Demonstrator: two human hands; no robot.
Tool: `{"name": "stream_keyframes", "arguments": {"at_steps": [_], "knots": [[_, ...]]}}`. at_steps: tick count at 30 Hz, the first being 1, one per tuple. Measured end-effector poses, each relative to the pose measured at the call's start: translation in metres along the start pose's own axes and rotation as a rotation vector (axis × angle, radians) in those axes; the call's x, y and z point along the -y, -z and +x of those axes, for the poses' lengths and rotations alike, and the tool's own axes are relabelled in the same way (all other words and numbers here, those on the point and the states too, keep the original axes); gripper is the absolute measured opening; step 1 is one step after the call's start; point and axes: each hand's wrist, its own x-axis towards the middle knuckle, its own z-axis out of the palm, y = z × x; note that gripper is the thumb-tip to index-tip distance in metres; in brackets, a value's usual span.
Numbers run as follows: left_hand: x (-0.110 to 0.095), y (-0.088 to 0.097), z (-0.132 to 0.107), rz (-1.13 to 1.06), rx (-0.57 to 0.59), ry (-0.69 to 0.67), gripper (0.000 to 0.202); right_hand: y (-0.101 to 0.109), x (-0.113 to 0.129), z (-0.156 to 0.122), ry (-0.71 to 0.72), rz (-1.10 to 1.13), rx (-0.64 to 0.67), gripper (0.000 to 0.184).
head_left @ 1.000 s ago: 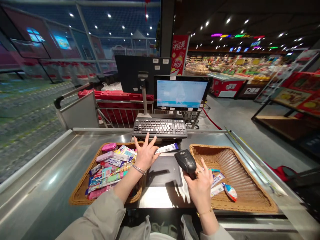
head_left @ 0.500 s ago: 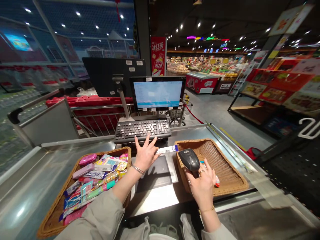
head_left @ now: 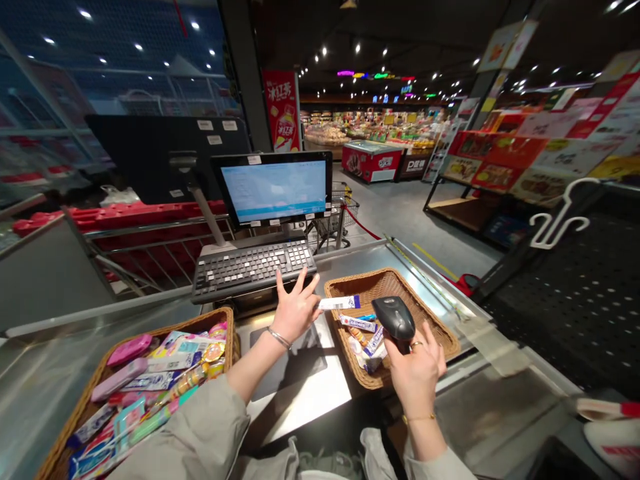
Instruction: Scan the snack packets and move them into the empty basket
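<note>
My left hand (head_left: 295, 308) pinches one end of a slim white and blue stick packet (head_left: 339, 303) with a barcode on it, its other fingers spread in front of the keyboard (head_left: 255, 267). The packet reaches over the near-left rim of the right wicker basket (head_left: 430, 320). In my right hand (head_left: 417, 367) is a black handheld barcode scanner (head_left: 395, 319), its head above that basket. Similar stick packets (head_left: 373, 343) and other small items lie in the basket's left part. The left wicker basket (head_left: 75, 413) is filled with colourful small packaged goods (head_left: 165, 367).
A lit monitor (head_left: 275, 190) stands behind the keyboard, beside a second dark screen (head_left: 165, 157) seen from behind. The metal counter (head_left: 310, 400) lies beneath. A white hook (head_left: 563, 213) hangs on the dark panel at right. Shopping carts (head_left: 333, 220) stand beyond the counter.
The view has turned to the right. My left hand has carried the stick packet further over the right basket. The scanner has shifted slightly, uncovering packets in that basket.
</note>
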Motion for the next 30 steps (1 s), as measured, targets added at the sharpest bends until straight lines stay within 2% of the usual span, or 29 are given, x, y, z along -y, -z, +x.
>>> {"name": "stream_keyframes", "arguments": {"at_steps": [7, 11, 14, 21, 30], "knots": [[-0.018, -0.018, 0.025, -0.022, 0.02, -0.123, 0.01, 0.013, -0.02, 0.008, -0.072, -0.023, -0.135, 0.038], [-0.037, -0.03, 0.04, -0.038, 0.02, -0.127, 0.039, 0.016, -0.027, 0.009, -0.118, -0.033, -0.169, 0.046], [-0.041, -0.033, 0.042, -0.045, 0.035, -0.1, 0.054, 0.016, -0.027, 0.01, -0.125, -0.03, -0.171, 0.046], [-0.015, -0.014, 0.012, -0.038, 0.069, 0.017, 0.045, 0.004, -0.011, 0.012, -0.07, 0.019, -0.083, 0.039], [0.013, 0.023, -0.049, 0.004, 0.058, 0.221, 0.042, -0.023, 0.042, -0.002, 0.032, 0.153, 0.108, 0.048]]}}
